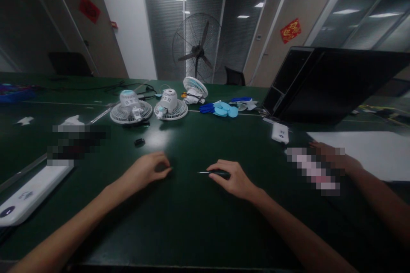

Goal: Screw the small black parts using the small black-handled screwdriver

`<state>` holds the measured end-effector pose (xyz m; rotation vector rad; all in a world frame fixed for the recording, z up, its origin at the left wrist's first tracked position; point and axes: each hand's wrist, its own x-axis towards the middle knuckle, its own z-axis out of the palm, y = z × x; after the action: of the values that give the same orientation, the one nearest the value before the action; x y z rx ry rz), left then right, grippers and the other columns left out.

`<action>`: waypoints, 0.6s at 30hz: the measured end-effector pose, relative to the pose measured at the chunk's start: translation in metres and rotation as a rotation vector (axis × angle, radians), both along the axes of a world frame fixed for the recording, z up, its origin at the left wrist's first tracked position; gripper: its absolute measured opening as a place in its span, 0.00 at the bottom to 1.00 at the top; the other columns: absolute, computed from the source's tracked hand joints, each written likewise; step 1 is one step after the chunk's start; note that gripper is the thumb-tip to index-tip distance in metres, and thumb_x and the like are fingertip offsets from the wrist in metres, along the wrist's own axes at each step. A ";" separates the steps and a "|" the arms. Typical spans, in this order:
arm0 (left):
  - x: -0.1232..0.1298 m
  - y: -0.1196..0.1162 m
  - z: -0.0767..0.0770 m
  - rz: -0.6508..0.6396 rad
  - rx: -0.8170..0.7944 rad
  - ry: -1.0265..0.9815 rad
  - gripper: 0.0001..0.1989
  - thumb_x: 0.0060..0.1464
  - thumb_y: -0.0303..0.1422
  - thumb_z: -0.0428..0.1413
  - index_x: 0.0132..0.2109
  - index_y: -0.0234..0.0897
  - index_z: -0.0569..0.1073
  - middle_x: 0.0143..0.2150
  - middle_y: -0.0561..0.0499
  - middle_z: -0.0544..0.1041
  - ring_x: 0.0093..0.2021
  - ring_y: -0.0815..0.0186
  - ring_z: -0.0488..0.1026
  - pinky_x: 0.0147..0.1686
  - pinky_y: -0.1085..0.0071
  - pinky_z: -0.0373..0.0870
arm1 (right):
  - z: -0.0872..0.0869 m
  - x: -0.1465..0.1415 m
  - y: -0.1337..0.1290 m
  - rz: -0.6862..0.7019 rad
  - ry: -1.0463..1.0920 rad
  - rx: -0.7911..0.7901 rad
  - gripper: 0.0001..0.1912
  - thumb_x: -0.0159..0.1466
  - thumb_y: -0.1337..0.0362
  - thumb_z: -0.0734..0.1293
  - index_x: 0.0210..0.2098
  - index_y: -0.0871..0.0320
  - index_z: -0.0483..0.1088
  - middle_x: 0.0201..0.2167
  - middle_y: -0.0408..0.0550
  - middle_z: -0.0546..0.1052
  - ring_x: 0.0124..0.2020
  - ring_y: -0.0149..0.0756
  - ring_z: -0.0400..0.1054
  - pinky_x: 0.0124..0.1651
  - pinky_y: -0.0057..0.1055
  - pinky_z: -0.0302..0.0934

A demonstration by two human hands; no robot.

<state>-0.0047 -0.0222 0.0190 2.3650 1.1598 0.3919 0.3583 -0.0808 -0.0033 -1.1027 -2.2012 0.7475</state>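
My right hand (pixel 236 180) rests on the green table, closed around the dark handle of a small screwdriver (pixel 221 173). Its thin metal shaft points left, toward my other hand. My left hand (pixel 147 169) lies on the tabletop with thumb and forefinger brought together in a pinch; whatever may be between the tips is too small to make out. Just beyond that hand is a small black part (pixel 139 141). Farther back, two white fan heads (pixel 130 108) (pixel 171 106) lie grille-down, and a third fan head (pixel 195 89) leans tilted behind them.
Blue fan blades (pixel 225 109) lie near the table's middle. A large black monitor (pixel 333 83) stands at the right, with a white device (pixel 280 132) before it. Another person's hand (pixel 336 158) is beside a white sheet (pixel 368 149). A long white casing (pixel 35 196) lies at left.
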 end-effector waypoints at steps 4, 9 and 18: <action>-0.051 0.047 0.004 0.350 0.195 -0.031 0.20 0.58 0.52 0.58 0.45 0.42 0.80 0.49 0.44 0.81 0.50 0.51 0.76 0.47 0.60 0.72 | -0.001 0.001 0.000 0.003 -0.006 -0.009 0.12 0.75 0.58 0.66 0.54 0.53 0.75 0.47 0.47 0.79 0.45 0.39 0.74 0.49 0.36 0.70; -0.088 0.072 -0.017 0.554 0.151 -0.074 0.28 0.52 0.58 0.58 0.45 0.39 0.80 0.46 0.43 0.83 0.46 0.50 0.79 0.43 0.63 0.74 | -0.003 0.001 0.001 0.008 -0.008 -0.015 0.12 0.75 0.58 0.67 0.55 0.53 0.75 0.48 0.46 0.79 0.46 0.39 0.74 0.50 0.36 0.70; -0.092 0.076 -0.031 0.618 0.165 -0.076 0.25 0.54 0.55 0.57 0.47 0.39 0.78 0.45 0.44 0.83 0.47 0.51 0.80 0.46 0.62 0.74 | -0.001 0.000 0.001 0.012 -0.021 0.007 0.12 0.74 0.58 0.67 0.54 0.54 0.76 0.46 0.47 0.80 0.44 0.39 0.75 0.48 0.36 0.70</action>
<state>-0.0963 0.0539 -0.0121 2.0480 1.8706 0.7983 0.3584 -0.0796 -0.0046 -1.0998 -2.2277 0.7359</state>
